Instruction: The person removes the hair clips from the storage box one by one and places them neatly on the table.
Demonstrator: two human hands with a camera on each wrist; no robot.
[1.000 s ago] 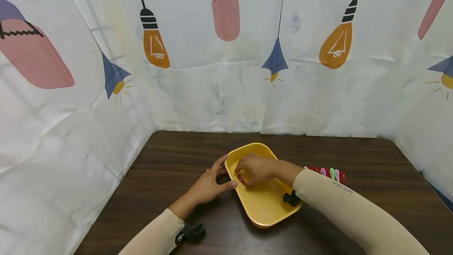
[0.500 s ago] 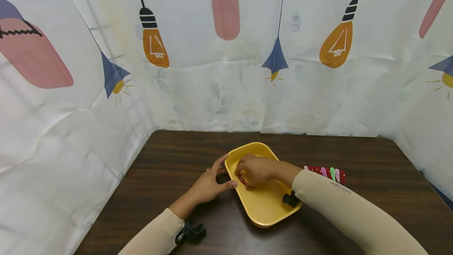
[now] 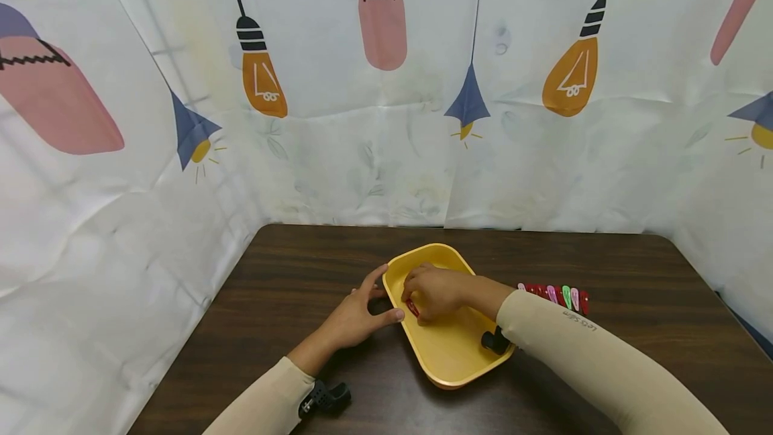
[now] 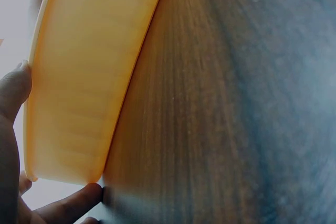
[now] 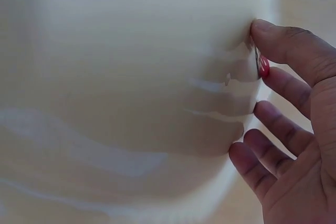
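Note:
A yellow plastic tub (image 3: 449, 358) stands on the dark wooden table, turned at an angle. My left hand (image 3: 356, 317) rests against its left end, thumb on the rim and fingers spread around the corner. In the left wrist view, the thumb (image 4: 16, 85) touches the rim of the tub (image 4: 79, 87), and a finger lies by its base. Inside the tub is my right hand (image 3: 437, 291), which pinches a red snap hair clip (image 3: 413, 307) near the left wall. The right wrist view shows the clip (image 5: 264, 67) between thumb and index finger, the other fingers loosely bent.
A row of several hair clips (image 3: 552, 293), red, pink and green, lies on the table (image 3: 652, 354) to the right, partly behind the right forearm. A white patterned cloth (image 3: 362, 153) hangs along the table's back and sides.
Almost nothing differs. Both hands and the tub keep their places; the right hand makes only a tiny shift at the red hair clip.

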